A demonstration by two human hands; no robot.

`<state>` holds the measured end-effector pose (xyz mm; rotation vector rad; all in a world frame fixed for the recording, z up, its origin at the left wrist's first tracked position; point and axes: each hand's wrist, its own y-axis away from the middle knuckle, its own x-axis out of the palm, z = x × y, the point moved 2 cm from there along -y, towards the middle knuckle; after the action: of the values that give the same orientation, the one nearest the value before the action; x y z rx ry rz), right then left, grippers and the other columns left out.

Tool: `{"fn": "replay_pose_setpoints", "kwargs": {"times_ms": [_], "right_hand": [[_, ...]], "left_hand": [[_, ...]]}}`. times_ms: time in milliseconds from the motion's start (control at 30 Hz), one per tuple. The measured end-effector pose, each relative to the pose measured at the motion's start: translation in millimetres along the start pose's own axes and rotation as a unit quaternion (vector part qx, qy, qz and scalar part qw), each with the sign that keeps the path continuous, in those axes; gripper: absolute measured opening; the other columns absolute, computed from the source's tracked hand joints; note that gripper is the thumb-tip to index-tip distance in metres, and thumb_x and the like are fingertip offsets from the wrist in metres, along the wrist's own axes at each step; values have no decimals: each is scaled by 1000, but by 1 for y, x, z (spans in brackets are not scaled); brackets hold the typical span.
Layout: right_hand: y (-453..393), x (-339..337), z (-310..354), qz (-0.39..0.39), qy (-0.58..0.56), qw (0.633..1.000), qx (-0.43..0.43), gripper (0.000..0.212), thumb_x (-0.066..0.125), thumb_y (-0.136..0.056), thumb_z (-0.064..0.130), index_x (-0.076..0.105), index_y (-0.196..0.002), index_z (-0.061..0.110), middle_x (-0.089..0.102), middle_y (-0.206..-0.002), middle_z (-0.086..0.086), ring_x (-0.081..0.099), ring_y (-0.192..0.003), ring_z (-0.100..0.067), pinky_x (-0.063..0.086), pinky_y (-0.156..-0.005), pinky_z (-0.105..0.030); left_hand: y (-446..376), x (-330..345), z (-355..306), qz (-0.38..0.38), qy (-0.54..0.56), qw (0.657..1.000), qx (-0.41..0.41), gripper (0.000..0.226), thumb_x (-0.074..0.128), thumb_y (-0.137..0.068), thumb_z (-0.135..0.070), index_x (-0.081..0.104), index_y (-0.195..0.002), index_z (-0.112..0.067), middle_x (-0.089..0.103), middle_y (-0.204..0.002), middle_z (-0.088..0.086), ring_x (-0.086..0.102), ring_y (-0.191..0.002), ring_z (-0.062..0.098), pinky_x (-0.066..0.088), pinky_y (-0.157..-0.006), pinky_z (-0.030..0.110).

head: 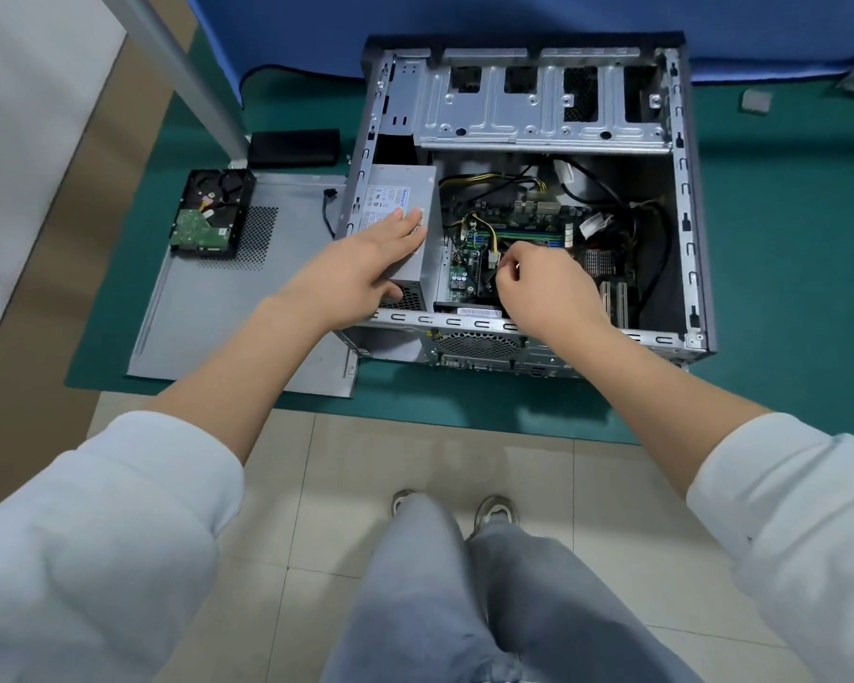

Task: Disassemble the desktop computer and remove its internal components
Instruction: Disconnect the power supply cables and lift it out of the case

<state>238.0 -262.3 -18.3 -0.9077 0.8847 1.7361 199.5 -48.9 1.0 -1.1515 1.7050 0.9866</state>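
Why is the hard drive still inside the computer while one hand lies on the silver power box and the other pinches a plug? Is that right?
Not quite. The hard drive is already out: the head view shows it lying on the grey side panel beside the case. The rest holds: the left hand rests flat on the silver power box, and the right hand pinches a plug.

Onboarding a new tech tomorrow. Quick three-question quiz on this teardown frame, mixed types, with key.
1. True or false: the hard drive is still mounted in the computer case.
2. The left hand rests on: A) power supply B) side panel C) motherboard
3. What does the right hand pinch?

Key: 1 false, it lies on the side panel. 2 A. 3 The connector on the yellow and black wires.
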Motion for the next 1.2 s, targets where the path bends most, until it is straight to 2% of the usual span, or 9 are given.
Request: {"fn": "replay_pose_setpoints", "kwargs": {"times_ms": [133, 233, 333, 467, 533, 733, 967, 1067, 1200], "right_hand": [[-3, 0, 0, 38, -1, 999, 8, 28, 34, -91, 22, 60, -103, 19, 63, -72, 1, 57, -64, -20, 41, -52, -27], [-3, -3, 2, 69, -13, 997, 9, 28, 34, -94, 24, 58, -108, 23, 65, -74, 2, 57, -59, -17, 39, -49, -26], [-11, -7, 10, 75, -98, 992, 9, 25, 38, -96, 25, 56, -114, 26, 68, -91, 3, 57, -61, -15, 48, -55, -32], [-50, -5, 58, 23, -180, 982, -54, 33, 40, -99, 23, 49, -129, 15, 48, -129, -4, 45, -117, -17, 36, -98, -29], [-69, 3, 90, 6, -157, 985, -78, 35, 38, -99, 23, 45, -132, 12, 38, -133, -7, 30, -127, -20, 24, -104, -28], [-100, 36, 126, -29, -33, 999, -13, 37, 33, -98, 29, 44, -132, 18, 41, -131, -8, 31, -124, -26, 32, -98, -40], [-97, 46, 120, -93, 57, 994, -10, 35, 32, -97, 31, 47, -126, 19, 50, -120, -5, 40, -113, -24, 38, -87, -37], [-94, 43, 113, -103, 37, 994, -20, 33, 36, -97, 30, 50, -125, 18, 51, -118, -5, 40, -112, -24, 36, -88, -37], [-96, 42, 114, -100, 30, 994, -25, 33, 38, -97, 28, 51, -125, 16, 52, -116, -5, 40, -112, -24, 36, -89, -37]], "left_hand": [[-2, 1, -2, -9, 0, 1000, -2, 74, 62, -88, -5, 23, -150, -16, 14, -158, -3, 6, -146, 12, 10, -118, 26], [1, -7, 0, -32, -18, 999, -6, 74, 65, -88, -29, 25, -149, -15, 19, -156, 3, 3, -146, 22, 6, -119, 35], [-2, -20, 15, -108, 83, 988, -72, 72, 53, -92, -41, 19, -151, -16, 11, -158, 3, -2, -146, 19, 3, -115, 32], [-23, -20, 43, -141, 281, 921, -231, 63, 38, -100, -39, 10, -152, -15, 14, -158, 2, 12, -145, 14, 8, -107, 17], [-37, -16, 48, -120, 342, 894, -263, 60, 34, -102, -38, 12, -151, -12, 19, -157, 3, 19, -143, 16, 13, -103, 14], [-54, -4, 45, -153, 434, 838, -293, 39, 35, -102, -35, 42, -136, -16, 53, -117, -8, 49, -108, 8, 37, -78, 11], [-53, -2, 48, -125, 438, 834, -312, 42, 43, -97, -43, 45, -134, -23, 63, -117, -7, 58, -107, 12, 45, -86, 20], [-51, 0, 50, -124, 441, 835, -305, 24, 49, -94, -45, 47, -118, -41, 61, -99, -27, 56, -91, -8, 38, -69, -1], [-49, -3, 49, -120, 453, 825, -314, 26, 52, -93, -45, 32, -108, -51, 44, -73, -46, 43, -72, -35, 31, -59, -9]]}}
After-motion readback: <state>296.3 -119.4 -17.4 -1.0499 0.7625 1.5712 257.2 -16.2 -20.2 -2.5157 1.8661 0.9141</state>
